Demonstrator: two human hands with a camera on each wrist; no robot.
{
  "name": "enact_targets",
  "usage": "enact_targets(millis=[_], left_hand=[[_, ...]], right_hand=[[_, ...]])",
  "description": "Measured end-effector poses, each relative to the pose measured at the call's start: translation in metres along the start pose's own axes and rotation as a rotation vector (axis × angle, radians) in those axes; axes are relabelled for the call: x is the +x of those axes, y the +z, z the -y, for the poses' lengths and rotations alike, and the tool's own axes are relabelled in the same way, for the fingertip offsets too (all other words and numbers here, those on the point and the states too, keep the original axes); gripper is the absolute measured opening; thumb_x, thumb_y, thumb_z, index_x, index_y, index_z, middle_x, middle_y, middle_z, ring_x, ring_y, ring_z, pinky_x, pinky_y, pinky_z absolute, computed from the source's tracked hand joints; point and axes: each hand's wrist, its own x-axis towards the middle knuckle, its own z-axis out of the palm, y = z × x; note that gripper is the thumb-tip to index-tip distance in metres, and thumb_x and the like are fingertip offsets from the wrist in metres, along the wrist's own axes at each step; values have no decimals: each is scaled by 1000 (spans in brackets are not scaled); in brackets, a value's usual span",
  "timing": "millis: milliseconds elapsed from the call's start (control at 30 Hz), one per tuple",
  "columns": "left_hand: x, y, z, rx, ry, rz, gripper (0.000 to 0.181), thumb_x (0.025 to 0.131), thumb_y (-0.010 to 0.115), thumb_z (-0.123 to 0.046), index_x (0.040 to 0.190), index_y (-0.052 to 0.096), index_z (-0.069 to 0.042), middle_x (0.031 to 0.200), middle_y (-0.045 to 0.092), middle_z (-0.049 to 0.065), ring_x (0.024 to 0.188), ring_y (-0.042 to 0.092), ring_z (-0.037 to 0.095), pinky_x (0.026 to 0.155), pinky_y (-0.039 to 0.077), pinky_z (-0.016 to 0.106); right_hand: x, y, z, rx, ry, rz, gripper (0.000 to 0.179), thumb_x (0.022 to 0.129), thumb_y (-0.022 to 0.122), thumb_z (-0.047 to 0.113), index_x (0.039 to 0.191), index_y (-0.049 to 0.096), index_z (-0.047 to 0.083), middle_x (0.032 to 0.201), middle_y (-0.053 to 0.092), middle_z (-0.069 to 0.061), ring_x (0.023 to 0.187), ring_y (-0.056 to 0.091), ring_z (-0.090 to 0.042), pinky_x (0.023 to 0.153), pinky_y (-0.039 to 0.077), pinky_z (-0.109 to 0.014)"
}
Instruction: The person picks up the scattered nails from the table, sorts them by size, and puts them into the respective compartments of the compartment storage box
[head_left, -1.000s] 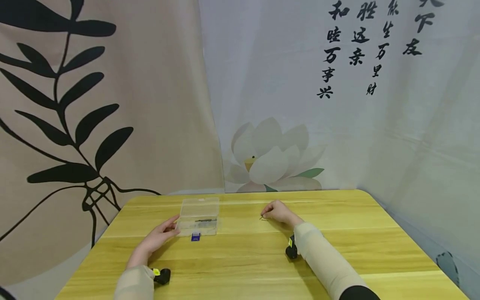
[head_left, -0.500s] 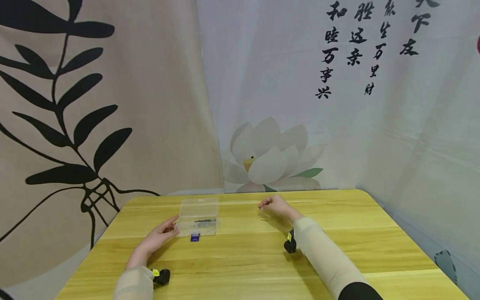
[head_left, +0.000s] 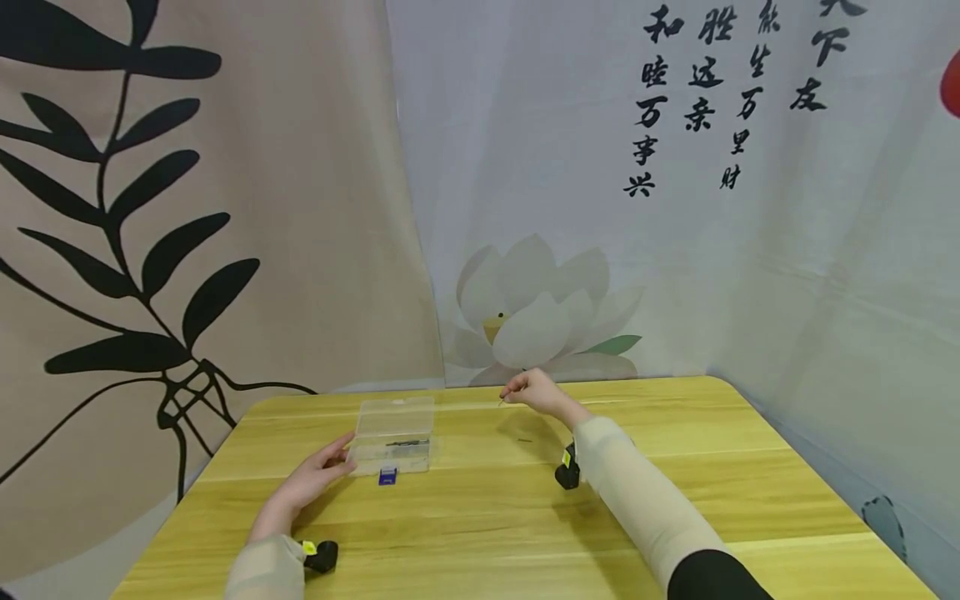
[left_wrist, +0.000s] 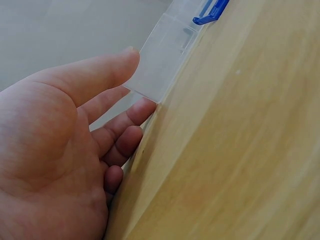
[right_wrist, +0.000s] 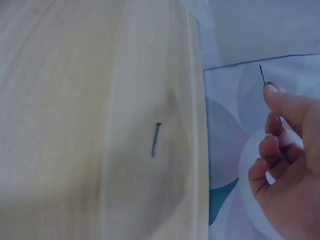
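Observation:
A clear plastic box [head_left: 393,418] lies with its lid folded back, a blue latch [head_left: 387,476] at its front. Dark slim nails [head_left: 407,443] show inside it. My left hand [head_left: 300,481] holds the box's left end, thumb at the near corner [left_wrist: 150,82] and the other fingers behind and below. Raised near the table's back edge, my right hand [head_left: 542,392] pinches a thin dark nail [right_wrist: 262,75] between thumb and forefinger, its tip pointing out. Another nail [right_wrist: 156,140] lies on the table under that hand's shadow.
The wooden table [head_left: 465,533] ends at a printed cloth backdrop [head_left: 300,208] close behind the right hand. Black wrist cameras hang at the left [head_left: 321,557] and right sleeves [head_left: 622,475].
My right hand has lifted away from the tabletop and moved back and left with one nail, leaving another nail on the table. The left hand stays at the box.

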Motion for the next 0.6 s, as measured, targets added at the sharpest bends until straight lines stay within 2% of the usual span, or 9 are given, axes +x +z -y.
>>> enact_targets(millis=[167,233,600], left_hand=[[0,0,1,2,-4,-6,63,97,61,-21,150,32,-1,125,50,17,113,44,30,95,38,45],[0,-1,1,1,-4,-6,63,98,60,-21,150,32,-1,124,50,17,112,44,30,95,38,45],[0,0,2,-3,-2,3,63,99,59,-21,151,29,-1,125,49,17,113,44,30,96,37,48]], right_hand=[[5,0,10,0,1,9,15,93,61,4,101,72,-2,103,70,-12,101,62,-25,89,48,-41],[12,3,4,2,3,7,15,93,62,5,102,73,0,102,71,-7,99,63,-21,89,49,-38],[27,19,21,-2,-24,23,13,92,65,6,99,74,2,103,71,-8,98,63,-20,86,49,-36]])
